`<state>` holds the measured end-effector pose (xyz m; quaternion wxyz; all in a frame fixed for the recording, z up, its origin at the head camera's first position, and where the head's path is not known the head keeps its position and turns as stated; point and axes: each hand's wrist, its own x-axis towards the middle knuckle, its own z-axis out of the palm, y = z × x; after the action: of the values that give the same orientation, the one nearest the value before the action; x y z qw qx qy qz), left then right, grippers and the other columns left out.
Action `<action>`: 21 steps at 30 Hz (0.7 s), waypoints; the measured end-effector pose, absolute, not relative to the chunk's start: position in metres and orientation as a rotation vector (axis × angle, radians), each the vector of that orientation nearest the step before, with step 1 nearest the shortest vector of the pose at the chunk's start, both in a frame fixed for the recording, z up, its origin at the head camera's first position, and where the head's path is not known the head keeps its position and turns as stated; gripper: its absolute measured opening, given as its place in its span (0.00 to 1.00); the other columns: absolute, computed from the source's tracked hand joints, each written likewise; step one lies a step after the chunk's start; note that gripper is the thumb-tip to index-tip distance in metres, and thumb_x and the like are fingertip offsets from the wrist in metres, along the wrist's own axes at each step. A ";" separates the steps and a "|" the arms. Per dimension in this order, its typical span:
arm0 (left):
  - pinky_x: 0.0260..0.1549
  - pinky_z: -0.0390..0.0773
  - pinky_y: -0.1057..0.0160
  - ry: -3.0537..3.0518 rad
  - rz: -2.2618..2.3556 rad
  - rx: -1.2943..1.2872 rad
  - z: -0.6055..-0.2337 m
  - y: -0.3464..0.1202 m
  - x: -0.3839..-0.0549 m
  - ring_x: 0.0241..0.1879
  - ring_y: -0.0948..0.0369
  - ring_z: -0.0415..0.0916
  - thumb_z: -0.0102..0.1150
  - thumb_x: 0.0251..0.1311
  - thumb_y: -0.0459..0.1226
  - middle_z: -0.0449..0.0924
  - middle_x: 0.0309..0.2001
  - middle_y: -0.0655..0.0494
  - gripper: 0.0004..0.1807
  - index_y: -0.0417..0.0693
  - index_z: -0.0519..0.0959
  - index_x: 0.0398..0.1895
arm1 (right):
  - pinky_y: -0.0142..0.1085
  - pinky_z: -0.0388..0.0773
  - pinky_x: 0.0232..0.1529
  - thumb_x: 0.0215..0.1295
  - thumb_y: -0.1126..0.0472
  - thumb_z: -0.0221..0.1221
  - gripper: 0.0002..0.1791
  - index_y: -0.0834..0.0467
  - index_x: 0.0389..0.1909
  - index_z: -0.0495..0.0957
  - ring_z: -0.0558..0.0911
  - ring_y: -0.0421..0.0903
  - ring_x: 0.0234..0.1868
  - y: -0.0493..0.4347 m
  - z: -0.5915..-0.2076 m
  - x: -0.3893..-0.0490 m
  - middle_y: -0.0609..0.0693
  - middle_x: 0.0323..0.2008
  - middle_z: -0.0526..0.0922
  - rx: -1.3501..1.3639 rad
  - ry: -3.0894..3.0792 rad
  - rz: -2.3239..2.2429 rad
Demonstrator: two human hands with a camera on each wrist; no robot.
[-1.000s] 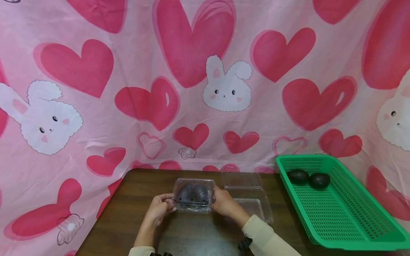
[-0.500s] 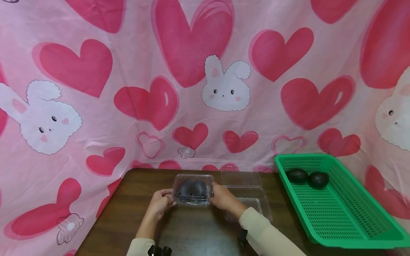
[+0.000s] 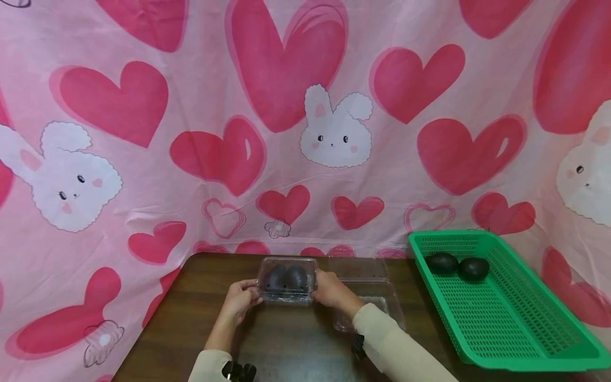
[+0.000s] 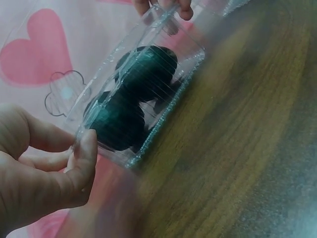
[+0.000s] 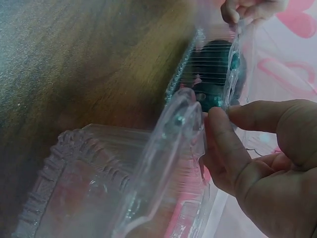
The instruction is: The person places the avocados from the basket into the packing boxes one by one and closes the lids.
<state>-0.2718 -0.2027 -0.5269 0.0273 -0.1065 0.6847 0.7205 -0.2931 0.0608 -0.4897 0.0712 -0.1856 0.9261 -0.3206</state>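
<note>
A clear plastic clamshell container [image 3: 265, 265], its lid down, has dark, egg-shaped avocados [image 3: 297, 278] inside. My left hand [image 3: 240, 301] pinches its left end between thumb and fingers; the left wrist view shows those fingertips [image 4: 88, 141] on the rim. At the opposite end, my right hand [image 3: 330, 289] grips the rim, and in the right wrist view the thumb and index fingertips [image 5: 218, 116] meet at that edge. Seen from the wrists, the container's base lies close to the tabletop; whether it touches is unclear.
Just right of my right hand, a second clear clamshell [image 3: 393, 307] lies open with its lid [image 3: 358, 269] folded back. Further right, a green perforated basket [image 3: 515, 329] holds two avocados [image 3: 473, 269]. A pink heart-patterned cloth [image 3: 286, 175] hangs behind the wooden table [image 3: 200, 286].
Both hands have moved the container a short way toward the back of the table. Their grip on its two ends looks the same. The basket and the open clamshell have stayed put.
</note>
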 end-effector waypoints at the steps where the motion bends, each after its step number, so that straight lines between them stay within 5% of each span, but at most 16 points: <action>1: 0.32 0.86 0.69 2.120 2.227 -0.326 -0.527 -0.203 -0.272 0.31 0.62 0.71 0.46 0.63 0.16 0.71 0.32 0.51 0.22 0.15 0.66 0.61 | 0.45 0.81 0.35 0.57 0.70 0.70 0.22 0.69 0.51 0.75 0.78 0.51 0.32 0.061 -0.490 -0.293 0.58 0.34 0.83 -0.555 2.780 -0.971; 9: 0.36 0.86 0.64 2.195 2.211 -0.367 -0.527 -0.205 -0.267 0.34 0.61 0.76 0.51 0.63 0.20 0.77 0.37 0.47 0.24 0.19 0.68 0.64 | 0.48 0.82 0.39 0.59 0.67 0.69 0.26 0.70 0.57 0.74 0.80 0.52 0.36 0.064 -0.480 -0.286 0.60 0.38 0.85 -0.555 2.767 -0.992; 15: 0.33 0.79 0.64 2.396 2.107 -0.410 -0.512 -0.206 -0.261 0.33 0.61 0.74 0.54 0.59 0.25 0.74 0.36 0.51 0.29 0.25 0.67 0.66 | 0.56 0.83 0.54 0.62 0.61 0.69 0.35 0.74 0.66 0.69 0.85 0.60 0.51 0.072 -0.464 -0.275 0.66 0.50 0.84 -0.537 2.756 -1.035; 21: 0.34 0.74 0.68 2.690 1.952 -0.410 -0.495 -0.198 -0.257 0.37 0.61 0.73 0.61 0.61 0.29 0.77 0.41 0.45 0.24 0.32 0.74 0.62 | 0.48 0.87 0.47 0.62 0.62 0.69 0.30 0.70 0.63 0.73 0.87 0.53 0.45 0.093 -0.463 -0.261 0.63 0.51 0.85 -0.585 2.774 -1.193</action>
<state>-0.2568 -0.1982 -0.4951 -0.1036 -0.1219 0.7990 0.5797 -0.2613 0.0926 -0.4625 0.0329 -0.1901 0.9013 -0.3878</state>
